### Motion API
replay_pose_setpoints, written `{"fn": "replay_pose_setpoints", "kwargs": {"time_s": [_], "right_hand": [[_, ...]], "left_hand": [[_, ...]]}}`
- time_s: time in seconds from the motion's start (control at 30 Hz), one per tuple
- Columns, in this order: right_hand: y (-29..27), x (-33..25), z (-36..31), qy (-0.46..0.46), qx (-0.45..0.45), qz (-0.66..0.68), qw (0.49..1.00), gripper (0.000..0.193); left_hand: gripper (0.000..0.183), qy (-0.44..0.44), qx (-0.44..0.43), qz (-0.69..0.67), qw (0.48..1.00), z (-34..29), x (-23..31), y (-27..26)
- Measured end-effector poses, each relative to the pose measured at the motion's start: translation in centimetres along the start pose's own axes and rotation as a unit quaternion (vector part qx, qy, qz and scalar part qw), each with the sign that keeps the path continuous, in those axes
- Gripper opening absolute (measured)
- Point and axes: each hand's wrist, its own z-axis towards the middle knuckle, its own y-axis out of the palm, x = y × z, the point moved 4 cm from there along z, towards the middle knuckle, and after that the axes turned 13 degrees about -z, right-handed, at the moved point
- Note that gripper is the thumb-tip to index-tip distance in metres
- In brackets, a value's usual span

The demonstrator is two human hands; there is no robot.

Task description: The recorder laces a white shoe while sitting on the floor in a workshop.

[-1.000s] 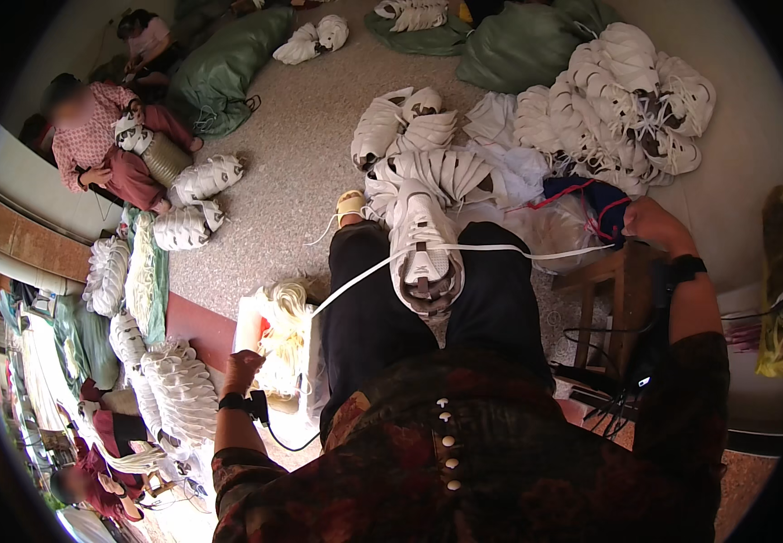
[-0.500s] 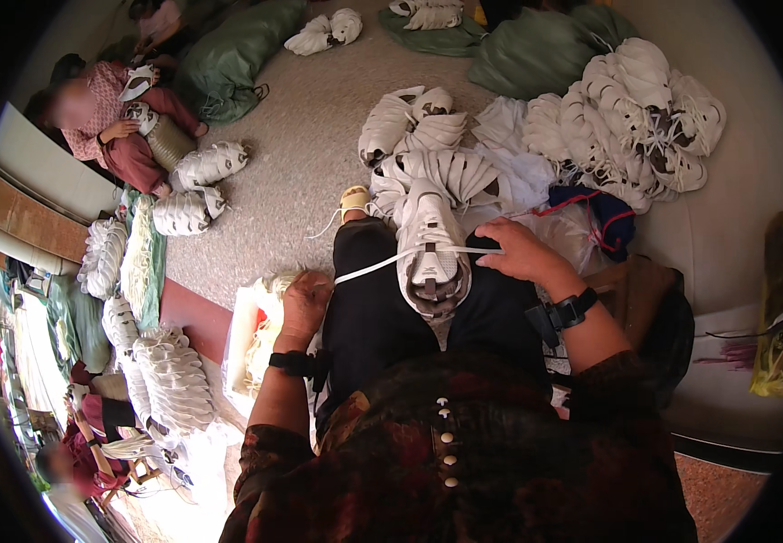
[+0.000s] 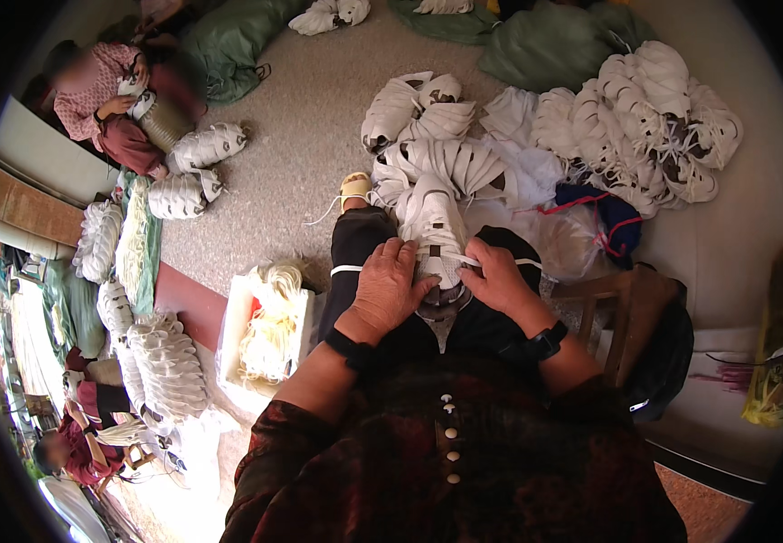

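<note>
Far left: stacks of white shoes [image 3: 167,362] are lying along the floor edge, and a seated person [image 3: 106,100] is holding a white shoe at the upper left.
Box: a white box [image 3: 246,312] of pale laces [image 3: 274,317] is sitting on the floor just beside the left knee.
Left hand: the left hand [image 3: 389,288] is reaching forward from the lower edge, palm down, fingers curled and pressing on the near side of the shoe; a dark band is circling its wrist.
Shoe: a white shoe [image 3: 435,231] is resting on the lap between the two dark trouser legs, toe pointing away, both hands touching it.
Lace: a white lace [image 3: 348,270] is running across the left thigh and under the hands.
Right hand: the right hand [image 3: 500,279] is bending in from the right, fingers pinching the lace at the shoe's side; a dark watch is sitting on its wrist.
Right: a heap of white shoes [image 3: 645,127] is lying on the floor beyond the knees, and a wooden stool [image 3: 604,299] is standing near the right forearm.
</note>
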Motion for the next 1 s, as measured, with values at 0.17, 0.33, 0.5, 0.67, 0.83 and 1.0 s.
{"fn": "replay_pose_setpoints", "kwargs": {"time_s": [0.17, 0.33, 0.5, 0.67, 0.83, 1.0], "right_hand": [[0.1, 0.4, 0.0, -0.007, 0.01, 0.006, 1.0, 0.026], [-0.1, 0.5, 0.0, -0.001, 0.008, 0.041, 0.999, 0.023], [-0.2, 0.5, 0.1, 0.0, 0.007, 0.053, 0.999, 0.023], [-0.2, 0.6, 0.1, 0.004, 0.004, 0.064, 0.998, 0.022], [-0.2, 0.5, 0.2, 0.002, 0.005, 0.074, 0.997, 0.023], [-0.2, 0.6, 0.1, -0.005, 0.012, 0.062, 0.998, 0.023]], "left_hand": [[0.056, 0.009, 0.019, -0.016, 1.0, 0.1, -0.1, -0.1], [0.053, -0.014, 0.014, -0.051, 0.998, 0.5, -0.7, -0.4], [0.053, -0.014, 0.019, -0.061, 0.998, 0.7, -1.1, -0.4], [0.052, -0.02, 0.017, -0.069, 0.997, 0.9, -1.2, -0.5], [0.052, -0.012, 0.02, -0.069, 0.997, 0.8, -1.3, -0.5], [0.052, -0.014, 0.016, -0.07, 0.997, 0.8, -1.2, -0.5]]}}
